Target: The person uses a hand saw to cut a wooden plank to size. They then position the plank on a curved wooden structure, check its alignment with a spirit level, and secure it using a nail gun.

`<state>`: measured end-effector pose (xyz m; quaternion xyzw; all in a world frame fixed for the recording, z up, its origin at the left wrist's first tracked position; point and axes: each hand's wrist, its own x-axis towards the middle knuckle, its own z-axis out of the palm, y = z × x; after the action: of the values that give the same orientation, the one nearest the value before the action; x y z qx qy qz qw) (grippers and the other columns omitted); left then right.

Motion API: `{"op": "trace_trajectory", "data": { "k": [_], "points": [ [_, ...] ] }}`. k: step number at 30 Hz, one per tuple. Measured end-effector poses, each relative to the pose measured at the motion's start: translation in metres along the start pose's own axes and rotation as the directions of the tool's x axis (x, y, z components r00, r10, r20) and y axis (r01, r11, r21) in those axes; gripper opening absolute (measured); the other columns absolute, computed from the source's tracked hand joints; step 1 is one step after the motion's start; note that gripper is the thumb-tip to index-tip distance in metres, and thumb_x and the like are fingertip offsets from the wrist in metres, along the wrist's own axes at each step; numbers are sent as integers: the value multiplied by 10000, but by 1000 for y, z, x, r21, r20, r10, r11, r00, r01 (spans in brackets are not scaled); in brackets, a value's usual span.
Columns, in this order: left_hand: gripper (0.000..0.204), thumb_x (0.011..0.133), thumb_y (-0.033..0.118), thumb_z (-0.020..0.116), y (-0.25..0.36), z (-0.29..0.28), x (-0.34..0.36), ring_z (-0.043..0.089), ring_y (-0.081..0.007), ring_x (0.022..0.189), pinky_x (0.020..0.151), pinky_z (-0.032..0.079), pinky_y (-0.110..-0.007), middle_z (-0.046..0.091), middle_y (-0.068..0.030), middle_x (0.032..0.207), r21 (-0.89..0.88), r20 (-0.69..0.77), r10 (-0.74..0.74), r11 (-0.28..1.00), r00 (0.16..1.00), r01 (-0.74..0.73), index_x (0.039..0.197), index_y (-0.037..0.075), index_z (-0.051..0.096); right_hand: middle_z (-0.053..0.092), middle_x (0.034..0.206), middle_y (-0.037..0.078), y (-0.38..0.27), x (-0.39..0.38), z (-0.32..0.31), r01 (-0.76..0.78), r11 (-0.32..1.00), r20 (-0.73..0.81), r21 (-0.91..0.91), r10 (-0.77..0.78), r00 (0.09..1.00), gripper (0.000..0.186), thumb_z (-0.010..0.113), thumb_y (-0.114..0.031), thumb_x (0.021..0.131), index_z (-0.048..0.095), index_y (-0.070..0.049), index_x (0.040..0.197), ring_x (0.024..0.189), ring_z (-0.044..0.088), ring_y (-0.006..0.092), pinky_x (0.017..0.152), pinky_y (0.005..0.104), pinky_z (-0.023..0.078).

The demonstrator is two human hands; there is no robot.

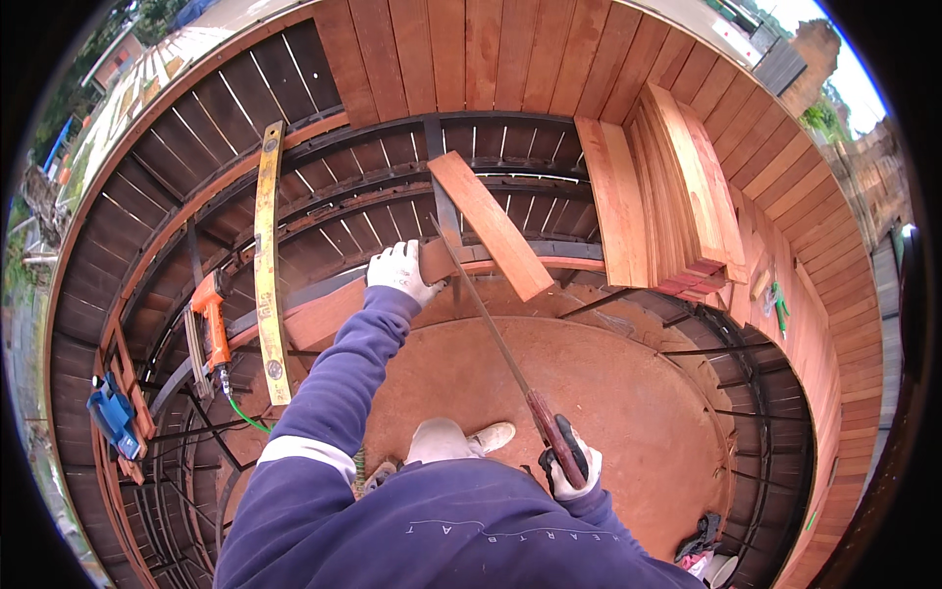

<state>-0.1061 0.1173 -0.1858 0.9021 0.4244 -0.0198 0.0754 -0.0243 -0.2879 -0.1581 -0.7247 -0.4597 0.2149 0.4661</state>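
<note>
Reddish-brown timber makes up the board [438,261] under the left grip [402,270], at the inner side of the dark frame [433,137] near mid-view; it should be stiff, fairly light and hardly slippery to a glove, though its edges may splinter. White-gloved, the left grip rests over it, and a hold well back from the blade seems safest; how tightly its fingers close is hidden. The right grip [576,471] is wrapped around the brown handle [557,442] of a handsaw [498,336], whose long blade runs up and leftward to the board's right end; whether the teeth touch, I cannot tell. Thin-looking, the blade probably flexes sideways and is best steered by its handle. Just to its right, a loose plank [491,226] lies slanted, likely easy to lift by the edges.
</note>
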Motion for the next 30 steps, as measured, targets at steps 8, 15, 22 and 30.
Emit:
{"op": "trace_trajectory", "data": {
  "k": [8, 15, 22, 30],
  "points": [
    [792, 795, 583, 771, 4, -3, 0, 587, -284, 1231, 1036, 448, -436, 622, -121, 1278, 7, 16, -8, 1000, 1000, 7, 1353, 76, 529, 721, 908, 152, -3, 123, 58, -36, 952, -58, 304, 57, 997, 568, 654, -7, 864, 553, 18, 1423, 689, 653, 199, 695, 332, 550],
    [794, 785, 581, 776, 4, -4, -1, 592, -283, 1217, 1017, 456, -433, 624, -122, 1260, 10, 31, -21, 1000, 999, 21, 1342, 70, 533, 710, 908, 108, -3, 5, 0, -33, 998, 7, 61, 33, 999, 571, 599, -73, 875, 534, 66, 1425, 710, 656, 141, 703, 287, 547],
    [802, 778, 573, 784, 0, 3, 2, 593, -285, 1220, 1030, 450, -446, 620, -126, 1273, 12, -29, 12, 1000, 1000, -12, 1353, 73, 533, 708, 1161, 241, -4, 132, 66, 41, 976, -98, 213, -20, 995, 558, 691, -52, 861, 560, 28, 1398, 887, 731, 363, 772, 385, 575],
    [804, 769, 583, 786, -3, 9, -1, 610, -291, 1189, 1015, 459, -430, 634, -136, 1244, 8, -39, 2, 1000, 999, -2, 1324, 58, 538, 699, 870, 107, 7, 9, 6, -90, 994, 12, 63, 90, 996, 552, 621, -72, 874, 552, 67, 1404, 722, 668, 145, 728, 288, 554]
  ]
}}
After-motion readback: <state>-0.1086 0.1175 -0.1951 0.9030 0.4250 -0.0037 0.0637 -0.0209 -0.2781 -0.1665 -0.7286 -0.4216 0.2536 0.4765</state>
